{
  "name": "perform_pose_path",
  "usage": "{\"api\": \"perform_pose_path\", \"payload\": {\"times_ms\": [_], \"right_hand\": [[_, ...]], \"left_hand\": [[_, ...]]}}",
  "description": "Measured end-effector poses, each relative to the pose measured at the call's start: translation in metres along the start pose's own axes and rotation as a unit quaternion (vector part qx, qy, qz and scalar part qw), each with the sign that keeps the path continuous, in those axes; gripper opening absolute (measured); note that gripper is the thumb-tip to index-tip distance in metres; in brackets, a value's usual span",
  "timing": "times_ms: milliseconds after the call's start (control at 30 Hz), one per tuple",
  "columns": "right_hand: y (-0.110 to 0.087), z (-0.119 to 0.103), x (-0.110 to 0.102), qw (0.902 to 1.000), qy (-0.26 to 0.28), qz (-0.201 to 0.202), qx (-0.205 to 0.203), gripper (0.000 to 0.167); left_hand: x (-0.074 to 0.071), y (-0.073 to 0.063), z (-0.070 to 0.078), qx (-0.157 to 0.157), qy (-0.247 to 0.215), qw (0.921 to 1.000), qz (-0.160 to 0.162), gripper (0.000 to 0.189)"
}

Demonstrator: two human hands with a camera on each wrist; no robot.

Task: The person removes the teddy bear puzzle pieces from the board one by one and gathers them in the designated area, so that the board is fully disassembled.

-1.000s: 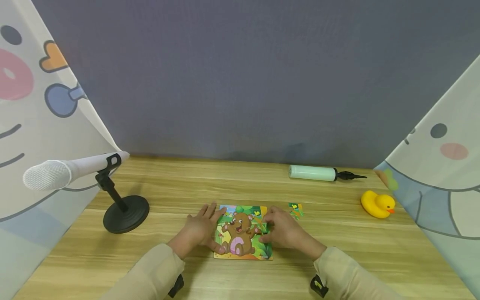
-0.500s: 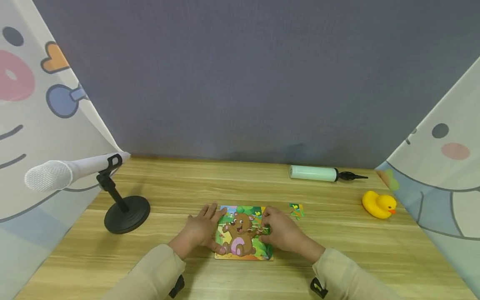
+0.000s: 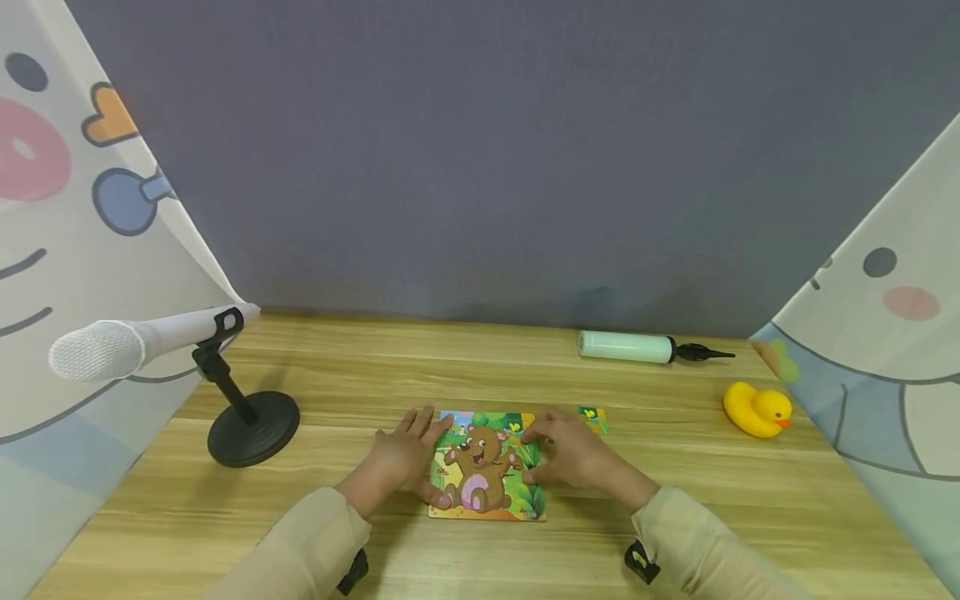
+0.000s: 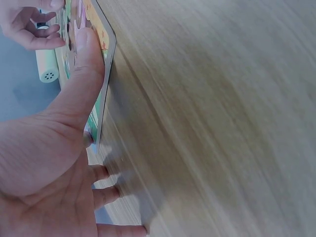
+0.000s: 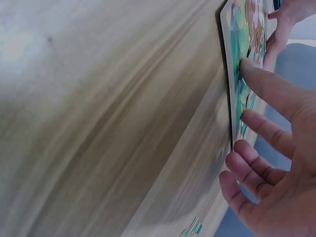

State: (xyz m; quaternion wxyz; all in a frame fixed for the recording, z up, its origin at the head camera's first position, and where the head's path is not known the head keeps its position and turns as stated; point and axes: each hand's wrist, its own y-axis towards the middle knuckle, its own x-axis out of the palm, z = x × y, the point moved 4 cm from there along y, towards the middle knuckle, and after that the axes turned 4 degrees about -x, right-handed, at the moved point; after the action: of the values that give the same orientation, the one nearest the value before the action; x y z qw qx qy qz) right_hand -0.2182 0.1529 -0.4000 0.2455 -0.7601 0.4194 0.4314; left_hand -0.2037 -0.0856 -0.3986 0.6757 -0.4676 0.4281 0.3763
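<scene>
Both of my hands lie flat and spread, gripping nothing. My left hand (image 3: 401,457) rests on the wooden table (image 3: 360,375) against the left edge of the square cardboard jigsaw puzzle with a brown cartoon bear on a green and yellow ground (image 3: 486,465); its thumb reaches over onto the lower left corner of the picture, which the left wrist view shows pressing down on the board's face (image 4: 84,64). My right hand (image 3: 570,454) sits on the puzzle's right side, fingers relaxed and extended, with the thumb and forefinger touching the green part near the bear's raised paw. In the right wrist view my forefinger tip meets the board's surface (image 5: 237,74) while the other fingers hover just off its edge.

Lying flat at the middle of the table, near its front edge, the puzzle sits between my two beige sleeves. Just beyond my right hand's knuckles lies a small loose green and yellow puzzle piece (image 3: 592,414) on the table, apart from the board.

Farther right sits a yellow rubber duck (image 3: 756,408), and behind it a pale green cylindrical hand pump with a black nozzle (image 3: 637,347). At the left stands a white microphone on a black round-based stand (image 3: 150,342).
</scene>
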Motion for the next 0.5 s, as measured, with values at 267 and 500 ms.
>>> {"api": "perform_pose_path", "payload": {"times_ms": [267, 500], "right_hand": [[0.0004, -0.0003, -0.0007, 0.9992, -0.004, -0.002, -0.04, 0.038], [0.0007, -0.0015, -0.0055, 0.9923, -0.096, 0.023, -0.075, 0.027]], "left_hand": [[0.0, -0.0002, -0.0009, 0.002, 0.001, 1.0, 0.004, 0.118], [-0.0003, -0.0002, -0.0007, 0.002, -0.003, 1.0, 0.002, 0.118]]}}
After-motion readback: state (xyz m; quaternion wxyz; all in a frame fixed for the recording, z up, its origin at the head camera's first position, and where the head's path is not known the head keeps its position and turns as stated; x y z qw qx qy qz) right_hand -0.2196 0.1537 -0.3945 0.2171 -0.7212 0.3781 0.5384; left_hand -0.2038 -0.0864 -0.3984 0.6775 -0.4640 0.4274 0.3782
